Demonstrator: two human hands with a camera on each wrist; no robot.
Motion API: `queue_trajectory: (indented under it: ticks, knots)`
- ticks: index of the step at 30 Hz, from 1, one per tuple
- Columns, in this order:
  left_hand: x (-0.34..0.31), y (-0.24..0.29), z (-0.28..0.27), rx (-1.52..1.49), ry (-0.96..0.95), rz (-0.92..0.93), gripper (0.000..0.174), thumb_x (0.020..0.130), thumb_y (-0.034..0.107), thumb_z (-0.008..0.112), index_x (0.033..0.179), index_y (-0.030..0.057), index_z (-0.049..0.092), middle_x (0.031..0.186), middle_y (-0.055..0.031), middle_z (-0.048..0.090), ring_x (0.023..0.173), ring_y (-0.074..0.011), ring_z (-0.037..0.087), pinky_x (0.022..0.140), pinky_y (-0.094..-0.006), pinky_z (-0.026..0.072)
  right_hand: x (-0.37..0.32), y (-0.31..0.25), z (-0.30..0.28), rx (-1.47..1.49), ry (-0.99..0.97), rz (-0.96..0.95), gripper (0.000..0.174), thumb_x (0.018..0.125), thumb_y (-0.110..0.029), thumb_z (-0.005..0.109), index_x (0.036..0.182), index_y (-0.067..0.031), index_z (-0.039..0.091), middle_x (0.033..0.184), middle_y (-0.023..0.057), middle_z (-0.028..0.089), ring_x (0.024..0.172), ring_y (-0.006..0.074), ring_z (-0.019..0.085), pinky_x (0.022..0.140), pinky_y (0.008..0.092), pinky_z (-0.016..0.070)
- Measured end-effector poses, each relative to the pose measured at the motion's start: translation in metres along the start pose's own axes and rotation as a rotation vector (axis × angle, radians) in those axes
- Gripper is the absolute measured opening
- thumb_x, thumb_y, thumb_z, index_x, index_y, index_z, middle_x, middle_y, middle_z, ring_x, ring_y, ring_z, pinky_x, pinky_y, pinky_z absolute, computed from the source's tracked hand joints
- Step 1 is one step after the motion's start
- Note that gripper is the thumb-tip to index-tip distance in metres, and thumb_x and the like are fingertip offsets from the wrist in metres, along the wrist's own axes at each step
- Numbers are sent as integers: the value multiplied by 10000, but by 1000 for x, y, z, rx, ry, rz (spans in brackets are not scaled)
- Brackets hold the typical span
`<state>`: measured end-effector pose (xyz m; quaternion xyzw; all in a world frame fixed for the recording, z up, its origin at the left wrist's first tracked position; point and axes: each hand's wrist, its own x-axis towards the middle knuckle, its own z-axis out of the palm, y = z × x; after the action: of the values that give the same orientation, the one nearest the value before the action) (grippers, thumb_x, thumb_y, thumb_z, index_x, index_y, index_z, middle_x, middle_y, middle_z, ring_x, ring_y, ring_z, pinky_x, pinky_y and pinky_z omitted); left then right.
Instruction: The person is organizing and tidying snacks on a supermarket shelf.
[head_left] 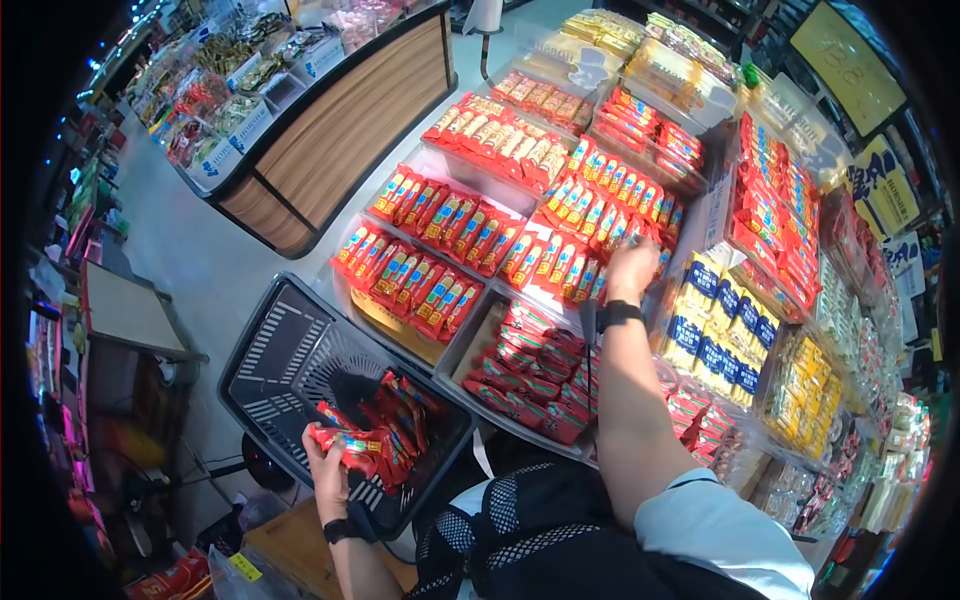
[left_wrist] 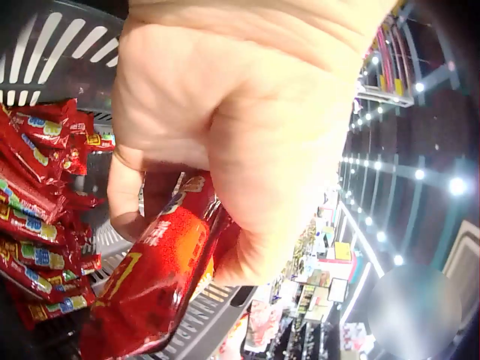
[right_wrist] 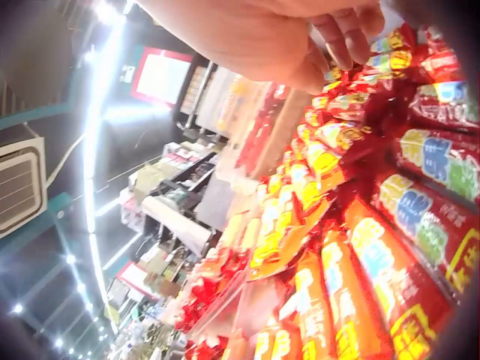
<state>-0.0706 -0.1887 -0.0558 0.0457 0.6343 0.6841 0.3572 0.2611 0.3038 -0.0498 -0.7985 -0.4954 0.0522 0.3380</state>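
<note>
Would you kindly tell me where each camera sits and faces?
Head: worn on the head, facing forward and down at basket and bins; both arms show.
Left wrist: on that wrist, facing the left hand gripping a red packet.
Right wrist: likewise, facing the right hand near displayed packets.
Head and left wrist share the basket.

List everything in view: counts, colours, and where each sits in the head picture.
Basket: one, dark grey, lower left
Basketed packets: several, red, inside it
Held packet: at least one, red, at the basket
Bins: several, pale, centre
Binned packets: many, mostly red, centre
Cream packets: several, cream and blue, right of centre
Yellow packets: several, right
Counter: one, wood-brown, upper left
Signs: at least two, yellow, upper right
Wristbands: two, black, on both wrists
Sleeve: one, pale blue, lower right
Left hand: one, gripping the held packet
Right hand: one, at the binned packets
</note>
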Motion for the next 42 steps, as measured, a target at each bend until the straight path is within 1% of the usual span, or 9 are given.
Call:
queue_trajectory:
  ticks: [11,16,19,24,27,30,34,36,42]
  knots:
    - [-7,21,16,-588,90,-42,323,940,242,613,1240,140,552,1126,-111,636,931,-219,657,691,-305,583,15,1,17,-51,-196,28,389,864,-156,596,1237,-53,631,1198,241,644,1101,386,631,949,465,497]
    - [-3,35,35,-653,-139,-123,349,960,324,579,1247,128,558,1028,-65,617,858,-178,635,573,-313,564,19,18,32,-7,-104,-76,374,873,-166,595,1222,-43,646,1210,239,636,1131,384,610,969,463,478]
    - [-2,42,50,-640,-199,-143,311,964,291,570,1219,114,574,1030,-70,656,843,-180,651,632,-305,560,25,25,32,156,-227,-37,428,867,-227,649,1222,13,646,1160,266,669,1091,387,647,963,450,487]
    - [3,56,80,-668,-142,-155,327,931,191,614,1236,98,542,1032,-107,653,853,-209,657,646,-324,567,13,26,26,-1,-74,-193,420,882,-227,677,1227,9,634,1092,246,682,991,371,661,902,460,506]
    - [5,61,96,-569,-119,-87,332,922,131,618,1239,76,534,1035,-117,655,928,-213,658,832,-352,556,-6,8,22,230,-87,-439,332,887,-200,700,1155,-8,659,985,179,692,861,285,656,794,402,522]
    - [-3,74,125,-478,-111,-33,312,937,86,600,1241,75,532,1050,-122,658,963,-206,659,856,-346,554,-77,-42,-17,659,-559,-495,168,986,-168,613,1052,-33,688,878,27,679,762,90,590,661,250,477]
    - [-9,81,158,-397,-252,92,317,966,27,554,1271,102,511,1054,-115,651,942,-192,662,830,-344,574,-171,-106,-112,753,-1521,-311,287,979,-186,616,1204,-7,622,868,50,667,785,103,617,703,267,509]
    - [-8,77,169,-381,-273,121,319,968,28,556,1270,107,494,1076,-114,634,950,-189,655,822,-337,575,-201,-113,-133,830,-1793,-336,406,971,-190,647,1313,-6,530,881,50,660,795,87,606,688,247,492]
    - [-15,76,185,-278,-420,162,376,981,16,556,1332,86,440,1130,-76,602,1059,-140,585,920,-290,506,-224,-102,-133,880,-1795,-293,384,972,-159,644,1290,20,524,902,36,663,811,67,599,690,237,479]
